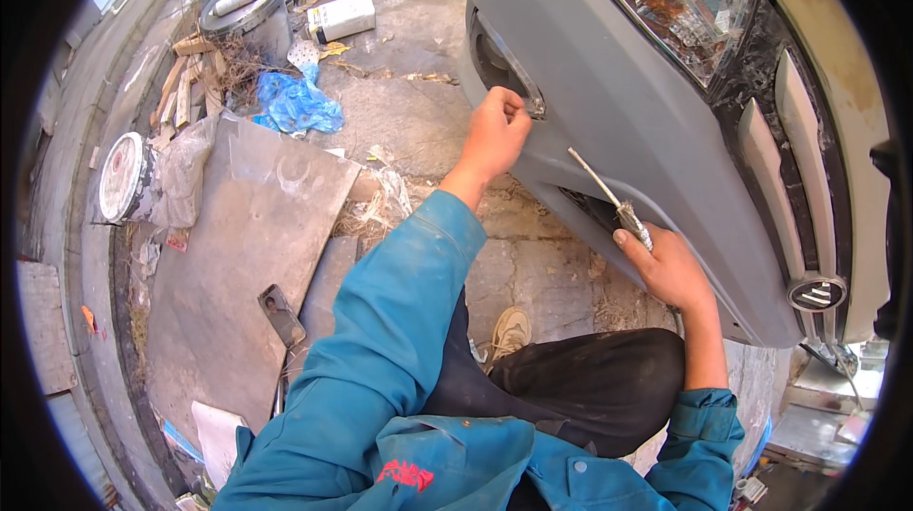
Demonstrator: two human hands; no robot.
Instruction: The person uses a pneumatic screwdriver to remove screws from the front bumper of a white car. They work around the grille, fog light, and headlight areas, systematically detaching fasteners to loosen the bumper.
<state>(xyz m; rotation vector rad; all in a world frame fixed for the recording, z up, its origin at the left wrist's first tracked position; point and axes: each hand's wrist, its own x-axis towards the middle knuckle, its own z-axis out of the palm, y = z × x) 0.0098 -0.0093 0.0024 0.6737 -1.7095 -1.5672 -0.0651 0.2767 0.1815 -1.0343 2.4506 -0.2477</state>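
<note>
A grey car bumper (609, 97) fills the right side, below a clear headlight (680, 2). Beside the bumper's oval side opening (499, 50), my left hand (496, 134) is closed, its fingertips pinched together at the opening's lower edge. Whatever those fingers may hold is too small to make out. My right hand (670, 269) grips a screwdriver (628, 216) by its worn, patterned handle. The long thin shaft points up and left, in front of the bumper's lower dark opening (594, 207), and its tip appears apart from my left hand.
On the left a large flat board (238, 292) lies on the ground with a phone (281, 316) on it. Behind it are a lidded bucket (271, 31), a white-and-yellow can (342, 17), wood scraps (185, 88) and a blue plastic bag (297, 104). A white-lidded pail (124, 178) stands farther left.
</note>
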